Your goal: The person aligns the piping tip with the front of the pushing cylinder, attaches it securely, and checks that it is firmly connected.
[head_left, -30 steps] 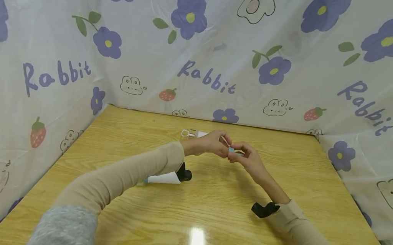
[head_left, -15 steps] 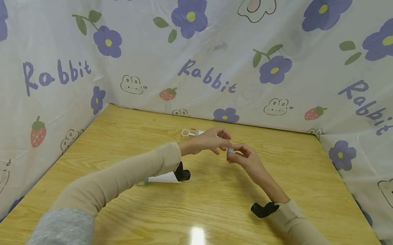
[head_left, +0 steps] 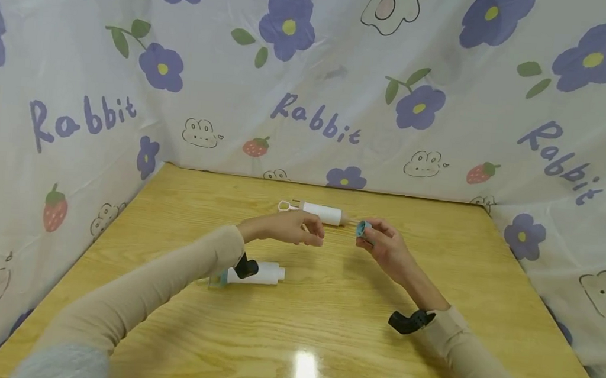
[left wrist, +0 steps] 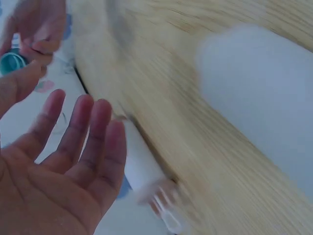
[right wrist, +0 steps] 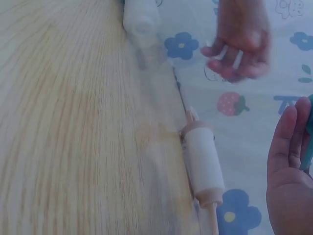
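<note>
My right hand [head_left: 391, 252] pinches a small teal cap-like piece [head_left: 362, 230], its hollow round mouth turned to the left. In the left wrist view that round teal opening [left wrist: 13, 62] shows between the fingers; a narrow teal stem [right wrist: 307, 155] lies along the palm in the right wrist view. My left hand [head_left: 291, 228] is apart from it, holding nothing, fingers loosely spread. Below the left hand a white cylinder [head_left: 264, 274] with a narrower white neck and a teal end lies on the table, partly hidden by the left sleeve and wrist camera.
Behind the hands lies a white cylinder with pinkish ends [head_left: 322, 213], a thin rod at its right and a white loop [head_left: 284, 206] at its left. The wooden table [head_left: 324, 327] meets a printed cloth [head_left: 225, 88] at the back and sides.
My left hand has let go of the teal piece and moved left, uncovering the pinkish-ended cylinder and the other cylinder's neck. My right hand keeps the piece and has turned its opening into view.
</note>
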A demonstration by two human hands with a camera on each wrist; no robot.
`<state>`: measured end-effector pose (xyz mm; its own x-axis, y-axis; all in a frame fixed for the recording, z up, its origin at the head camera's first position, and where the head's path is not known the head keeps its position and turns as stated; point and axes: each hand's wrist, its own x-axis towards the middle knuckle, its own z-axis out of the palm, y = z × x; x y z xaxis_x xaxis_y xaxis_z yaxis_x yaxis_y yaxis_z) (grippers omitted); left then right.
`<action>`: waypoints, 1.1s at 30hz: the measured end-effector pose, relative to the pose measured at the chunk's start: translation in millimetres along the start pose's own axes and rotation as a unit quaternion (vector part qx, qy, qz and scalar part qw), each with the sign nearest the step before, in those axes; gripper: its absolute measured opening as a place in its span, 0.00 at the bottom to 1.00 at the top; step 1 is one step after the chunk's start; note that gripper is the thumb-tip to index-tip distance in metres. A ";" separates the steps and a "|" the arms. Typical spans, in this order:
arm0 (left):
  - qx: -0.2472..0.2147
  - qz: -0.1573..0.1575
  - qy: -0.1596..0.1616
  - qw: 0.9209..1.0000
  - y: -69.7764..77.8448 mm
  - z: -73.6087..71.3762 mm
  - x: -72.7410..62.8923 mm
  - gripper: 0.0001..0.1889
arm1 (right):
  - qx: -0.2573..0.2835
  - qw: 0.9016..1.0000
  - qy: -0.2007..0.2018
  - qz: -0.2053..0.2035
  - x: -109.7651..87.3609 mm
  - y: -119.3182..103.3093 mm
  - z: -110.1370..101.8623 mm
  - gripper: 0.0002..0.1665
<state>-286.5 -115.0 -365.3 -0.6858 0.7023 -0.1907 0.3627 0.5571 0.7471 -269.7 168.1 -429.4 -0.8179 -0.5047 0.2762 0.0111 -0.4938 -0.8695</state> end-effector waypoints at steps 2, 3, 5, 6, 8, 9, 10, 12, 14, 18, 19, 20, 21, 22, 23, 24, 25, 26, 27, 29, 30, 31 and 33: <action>0.039 0.004 -0.007 0.999 -13.4 -2.4 -10.4 0.13 | 0.011 1.000 -0.007 -0.001 -1.1 -0.9 -1.1 0.13; 0.049 0.000 -0.008 0.999 -19.7 -3.6 -15.6 0.14 | 0.016 1.000 -0.008 0.000 -1.8 -1.5 -1.7 0.13; 0.058 -0.015 -0.007 0.998 -32.5 -5.1 -27.1 0.16 | 0.012 1.000 -0.006 0.007 -2.8 -2.8 -2.1 0.13; 0.057 -0.028 -0.009 0.998 -38.1 -5.6 -32.8 0.18 | 0.009 1.000 -0.004 0.010 -3.4 -3.3 -2.3 0.13; 0.056 -0.045 -0.014 0.997 -47.1 -6.3 -43.3 0.22 | 0.004 1.000 0.000 0.016 -3.9 -4.2 -2.8 0.13; 0.055 -0.056 -0.017 0.997 -50.7 -6.5 -48.0 0.24 | 0.000 1.000 0.002 0.018 -3.9 -4.4 -3.0 0.13; 0.053 -0.062 -0.022 0.996 -53.8 -6.5 -52.4 0.25 | -0.003 1.000 0.002 0.019 -4.0 -4.5 -3.3 0.13; 0.046 -0.070 -0.034 0.996 -59.4 -6.1 -60.4 0.28 | -0.004 1.000 -0.001 0.020 -3.9 -4.3 -3.8 0.14; 0.039 -0.081 -0.045 0.995 -64.6 -4.9 -66.8 0.30 | -0.006 1.000 -0.006 0.019 -4.1 -3.7 -4.0 0.14; 0.037 -0.095 -0.052 0.993 -72.1 -1.6 -77.7 0.30 | -0.014 1.000 -0.006 0.024 -5.6 -1.3 -4.7 0.14; 0.039 -0.097 -0.051 0.993 -74.0 -0.8 -79.4 0.30 | -0.016 1.000 -0.005 0.027 -6.1 -1.0 -4.9 0.14; 0.037 -0.097 -0.049 0.993 -75.2 -0.2 -81.4 0.29 | -0.017 0.999 -0.004 0.030 -6.5 -0.5 -5.3 0.14; 0.034 -0.096 -0.047 0.994 -76.2 0.2 -83.3 0.28 | -0.017 0.999 -0.003 0.034 -6.8 0.0 -5.6 0.14; 0.032 -0.095 -0.044 0.994 -77.5 0.8 -85.1 0.28 | -0.018 0.999 -0.003 0.038 -7.1 0.4 -6.1 0.14; 0.030 -0.092 -0.043 0.994 -79.0 1.3 -86.6 0.27 | -0.019 0.999 -0.002 0.041 -7.4 0.4 -5.9 0.14; 0.027 -0.090 -0.042 0.995 -80.7 1.6 -87.9 0.27 | -0.018 0.999 -0.003 0.042 -7.5 0.6 -5.9 0.14; 0.024 -0.089 -0.041 0.995 -82.3 1.9 -89.3 0.27 | -0.017 0.999 -0.005 0.043 -7.4 0.9 -6.1 0.14; 0.021 -0.089 -0.041 0.995 -84.1 1.9 -91.2 0.27 | -0.017 0.999 -0.007 0.044 -7.5 1.2 -6.3 0.15; 0.020 -0.090 -0.040 0.995 -86.2 1.8 -93.2 0.27 | -0.017 0.999 -0.008 0.045 -7.5 1.3 -6.5 0.14; 0.019 -0.092 -0.041 0.995 -90.8 0.3 -97.6 0.27 | -0.016 0.999 -0.011 0.044 -7.7 1.5 -6.8 0.15; 0.021 -0.092 -0.040 0.995 -92.9 -0.8 -100.0 0.27 | -0.014 0.999 -0.012 0.043 -7.9 1.7 -7.3 0.15; 0.021 -0.094 -0.041 0.995 -94.8 -2.1 -102.8 0.27 | -0.015 0.999 -0.013 0.042 -8.1 1.8 -7.8 0.15; 0.024 -0.093 -0.042 0.994 -98.7 -4.2 -108.0 0.27 | -0.018 0.999 -0.015 0.040 -8.7 1.6 -8.5 0.15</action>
<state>-250.9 -247.7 -415.7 -0.6891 0.6184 -0.3778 0.2654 0.7004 0.6625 -267.4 177.7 -436.7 -0.7973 -0.5628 0.2179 0.0540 -0.4260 -0.9031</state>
